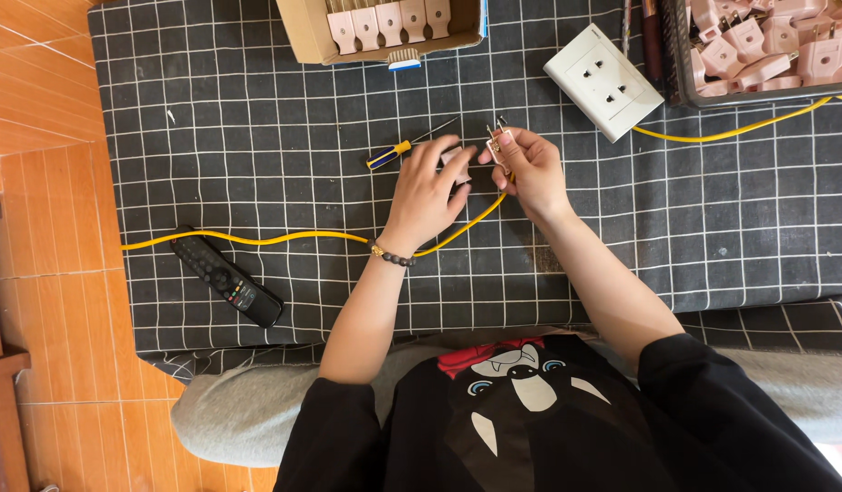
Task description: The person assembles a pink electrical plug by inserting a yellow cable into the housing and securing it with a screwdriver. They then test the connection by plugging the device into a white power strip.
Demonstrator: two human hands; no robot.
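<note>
Matt checked cloth mat (257, 137), glossy white plastic socket (603, 82), cardboard box (302, 32)

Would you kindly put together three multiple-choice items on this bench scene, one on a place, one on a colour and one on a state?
1. Where does the black remote control lie?
A. inside the cardboard box
B. on the checked cloth, on the person's left, just below the cable
C. on the white socket block

2. What colour is the cable across the cloth?
A. yellow
B. green
C. white

3. What is the state of the screwdriver?
A. gripped in the left hand
B. standing in the crate
C. lying free on the cloth

Answers:
1 B, the remote rests on the cloth near its left edge.
2 A, the cable is bright yellow along its whole run.
3 C, the left hand covers a pink part and the right hand pinches a pink plug piece, so neither holds the tool.
</note>
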